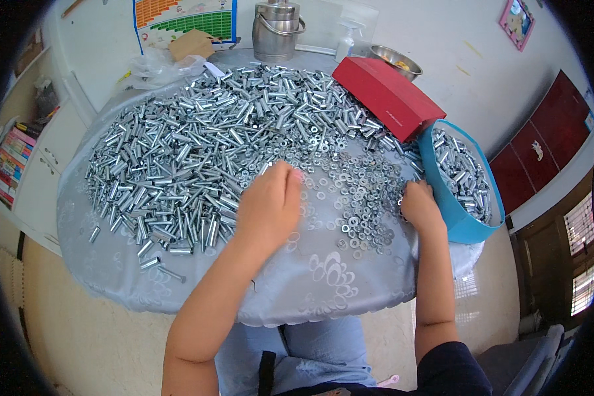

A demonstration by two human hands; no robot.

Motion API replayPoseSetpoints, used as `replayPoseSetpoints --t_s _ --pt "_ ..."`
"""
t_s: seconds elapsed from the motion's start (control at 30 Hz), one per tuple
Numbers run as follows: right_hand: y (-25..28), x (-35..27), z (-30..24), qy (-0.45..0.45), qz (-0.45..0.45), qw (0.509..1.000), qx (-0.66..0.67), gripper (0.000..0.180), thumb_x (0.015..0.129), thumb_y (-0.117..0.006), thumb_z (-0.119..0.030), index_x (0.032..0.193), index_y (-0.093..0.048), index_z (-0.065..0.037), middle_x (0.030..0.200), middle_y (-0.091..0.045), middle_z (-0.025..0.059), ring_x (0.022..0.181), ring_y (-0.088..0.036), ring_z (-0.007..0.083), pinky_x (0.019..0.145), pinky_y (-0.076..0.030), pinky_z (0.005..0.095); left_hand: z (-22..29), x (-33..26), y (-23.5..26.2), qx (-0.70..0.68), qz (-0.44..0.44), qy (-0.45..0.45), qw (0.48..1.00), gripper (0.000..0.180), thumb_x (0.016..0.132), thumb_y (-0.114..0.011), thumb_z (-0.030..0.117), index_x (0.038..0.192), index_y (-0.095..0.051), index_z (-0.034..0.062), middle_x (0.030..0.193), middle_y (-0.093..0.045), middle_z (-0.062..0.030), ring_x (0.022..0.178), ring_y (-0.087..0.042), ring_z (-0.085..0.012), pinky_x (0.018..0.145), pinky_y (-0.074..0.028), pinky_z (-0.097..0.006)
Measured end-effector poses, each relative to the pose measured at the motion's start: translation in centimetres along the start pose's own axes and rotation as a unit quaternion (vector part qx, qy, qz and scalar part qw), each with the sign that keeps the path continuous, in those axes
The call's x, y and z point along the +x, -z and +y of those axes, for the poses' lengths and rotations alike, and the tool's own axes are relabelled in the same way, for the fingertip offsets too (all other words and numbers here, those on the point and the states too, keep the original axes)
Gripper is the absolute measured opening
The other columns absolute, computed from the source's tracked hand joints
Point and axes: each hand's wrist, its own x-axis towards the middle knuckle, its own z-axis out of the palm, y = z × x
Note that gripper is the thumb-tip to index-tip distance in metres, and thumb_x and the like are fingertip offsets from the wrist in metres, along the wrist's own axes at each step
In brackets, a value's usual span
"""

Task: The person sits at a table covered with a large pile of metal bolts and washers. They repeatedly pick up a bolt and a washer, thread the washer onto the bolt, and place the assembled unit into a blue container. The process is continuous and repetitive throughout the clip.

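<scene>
My left hand (269,206) is closed, its thumb against the curled fingers, at the edge where a big heap of silvery bolts and metal sleeves (178,155) meets scattered washers. Whatever those fingers hold is hidden. My right hand (421,203) is also closed, fingers curled down at the right edge of a spread of small flat washers (366,198). It is close beside a light-blue open box (450,198) filled with metal sleeves (465,175); I cannot make out what is in its fingers.
A red box (389,96) rests at the back right among the bolts. Behind it are a steel bowl (409,71) and a spray bottle (347,43). A steel pot (276,33) and a plastic bag (162,69) stand along the back. The table has a silvery cloth (244,294).
</scene>
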Motion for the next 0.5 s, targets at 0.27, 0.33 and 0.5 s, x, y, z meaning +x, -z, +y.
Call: replayPoseSetpoints --t_s 0.27,0.33,0.5 --pt "0.4 -0.2 -0.2 -0.022 0.033 0.998 0.039 0.02 0.084 -0.048 -0.01 0.097 -0.053 0.005 0.1 -0.052 0.0272 0.095 -0.05 0.0419 0.085 -0.04 0.045 -5.5 0.8 4.0 0.308 0.005 -0.017 0.951 0.031 0.069 -0.047 -0.009 0.095 -0.056 0.0047 0.095 -0.059 -0.0138 0.094 -0.053 -0.032 0.081 -0.042 -0.039" --pt "-0.2 0.0 0.4 -0.005 0.052 0.997 0.049 0.018 0.083 -0.048 -0.006 0.097 -0.052 0.004 0.099 -0.052 0.0261 0.095 -0.05 0.0414 0.084 -0.04 0.0445 -5.3 1.0 4.3 0.289 -0.032 0.015 0.957 0.031 0.069 -0.047 -0.009 0.094 -0.056 0.0057 0.095 -0.059 -0.0118 0.093 -0.053 -0.0315 0.08 -0.042 -0.039" --pt "0.4 0.1 -0.2 0.087 0.131 0.978 0.14 0.02 0.079 -0.045 0.004 0.099 -0.051 0.003 0.098 -0.052 0.0247 0.093 -0.05 0.041 0.083 -0.041 0.0432 -6.2 1.0 5.0 0.273 -0.038 -0.001 0.961 0.024 0.072 -0.052 -0.007 0.091 -0.057 0.0064 0.091 -0.059 -0.0093 0.088 -0.054 -0.0303 0.077 -0.043 -0.039"
